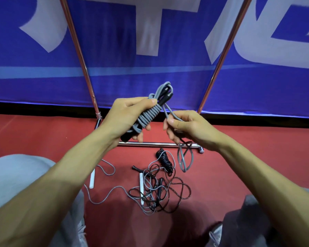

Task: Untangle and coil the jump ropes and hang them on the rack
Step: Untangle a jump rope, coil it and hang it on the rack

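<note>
My left hand point(127, 115) grips a grey jump rope bundle point(148, 114), its cord wound in tight turns around two black handles that point up and to the right. My right hand point(184, 124) pinches the loose end of the same grey cord point(168, 111), and a slack loop point(185, 159) hangs below that hand. On the red floor beneath lies a tangle of thin black rope point(168, 191) mixed with a grey rope that has white handles point(141, 186). A second white handle point(92, 179) lies to the left. A small coiled black rope point(165, 160) sits above the tangle.
The chrome rack stands ahead: two slanted uprights point(78, 50) point(227, 49) and a base bar point(159, 144) on the floor. A blue banner with white lettering point(150, 32) hangs behind it. My knees in grey trousers point(16, 175) frame the floor at both lower sides.
</note>
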A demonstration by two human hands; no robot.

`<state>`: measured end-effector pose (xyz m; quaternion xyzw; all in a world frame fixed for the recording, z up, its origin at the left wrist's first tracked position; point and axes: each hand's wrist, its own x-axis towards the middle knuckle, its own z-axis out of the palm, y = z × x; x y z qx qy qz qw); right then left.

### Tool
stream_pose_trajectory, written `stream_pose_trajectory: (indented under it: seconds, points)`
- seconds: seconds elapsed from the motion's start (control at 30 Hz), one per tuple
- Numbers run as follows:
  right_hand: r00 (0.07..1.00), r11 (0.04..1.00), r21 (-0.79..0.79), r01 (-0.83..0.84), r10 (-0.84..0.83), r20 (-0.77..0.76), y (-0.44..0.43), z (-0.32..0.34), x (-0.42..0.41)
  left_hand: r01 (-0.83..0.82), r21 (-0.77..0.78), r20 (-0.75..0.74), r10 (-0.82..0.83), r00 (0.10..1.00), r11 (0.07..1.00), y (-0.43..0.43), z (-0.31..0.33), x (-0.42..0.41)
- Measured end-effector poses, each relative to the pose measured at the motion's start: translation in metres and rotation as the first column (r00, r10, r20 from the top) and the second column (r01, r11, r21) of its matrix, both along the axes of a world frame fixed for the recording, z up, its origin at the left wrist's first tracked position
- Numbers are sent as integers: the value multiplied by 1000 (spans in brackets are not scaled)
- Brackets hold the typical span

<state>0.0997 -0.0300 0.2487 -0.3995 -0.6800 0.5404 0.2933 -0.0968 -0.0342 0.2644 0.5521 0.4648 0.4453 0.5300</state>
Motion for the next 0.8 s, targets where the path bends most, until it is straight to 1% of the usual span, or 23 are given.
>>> stream_pose_trajectory:
  seconds: [0.07,0.13,0.2,0.3,0.37,0.4,0.47,0.5,0.57,0.6,0.67,0.7,0.73,0.77,0.8]
  points:
    - [992,997,-81,-10,0,-126,-2,-2,-9,-63,-23,21,64,998,998,0,1,1]
    - [983,992,-127,7,-30,-182,-3,0,-15,-113,-60,47,116,992,992,1,3,2]
    - [980,988,-148,49,-76,-182,-2,2,-19,-155,-87,61,161,985,984,2,3,3]
    - [979,981,-147,125,-146,-139,0,3,-21,-218,-121,78,229,970,968,3,2,2]
    - [984,981,-109,163,-170,-59,-2,2,-21,-251,-135,86,264,961,958,5,1,1]
    - [984,982,-54,179,-179,10,-3,1,-21,-260,-138,89,273,958,956,6,-1,2]
    - [960,976,127,178,-201,197,-4,-1,-20,-261,-157,119,280,953,953,6,-7,6]
    - [929,964,220,152,-215,301,-5,-2,-19,-255,-172,144,281,949,952,6,-11,8]
    - [833,936,349,49,-231,503,-7,-4,-16,-255,-172,161,283,946,951,4,-20,13]
    - [787,926,378,-2,-231,572,-9,-4,-14,-253,-152,151,276,949,955,3,-22,15]
    - [738,909,409,-76,-225,637,-12,-4,-14,-252,-111,123,265,957,961,1,-24,17]
    - [723,898,428,-100,-230,652,-13,-4,-14,-251,-90,94,260,961,964,1,-25,16]
    - [701,887,445,-124,-239,672,-14,-2,-14,-256,-50,34,258,966,965,2,-27,14]
    - [661,877,455,-157,-249,708,-16,0,-12,-256,22,-80,257,963,966,4,-31,12]
    - [599,864,460,-207,-260,758,-18,3,-10,-231,118,-248,254,935,966,6,-36,11]
